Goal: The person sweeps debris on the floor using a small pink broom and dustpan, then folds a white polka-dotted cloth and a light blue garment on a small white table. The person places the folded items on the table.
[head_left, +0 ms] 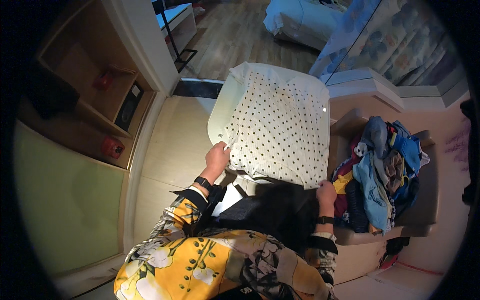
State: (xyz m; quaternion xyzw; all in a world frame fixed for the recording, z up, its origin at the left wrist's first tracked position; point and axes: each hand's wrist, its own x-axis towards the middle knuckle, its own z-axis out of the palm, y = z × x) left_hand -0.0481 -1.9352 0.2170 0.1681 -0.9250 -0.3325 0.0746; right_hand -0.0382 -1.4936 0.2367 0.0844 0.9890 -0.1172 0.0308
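A white garment with dark polka dots [279, 127] is spread over a pale board-like surface [218, 120] in front of me. My left hand [217, 159] pinches its near left corner. At the near right corner my right hand [326, 193] grips the cloth's edge. The garment's far part reaches the board's far rim, and its near edge hangs between my hands. Dark cloth [270, 210] covers my lap just below it. What supports the board is hidden.
To the right, a brown armchair [427, 187] bears a heap of clothes [382, 168]. A wooden shelf unit [120, 97] with a green panel [75, 195] stands left. Beyond a doorway lie a wood floor [240, 37], a black metal stand [183, 58] and a bed [303, 22].
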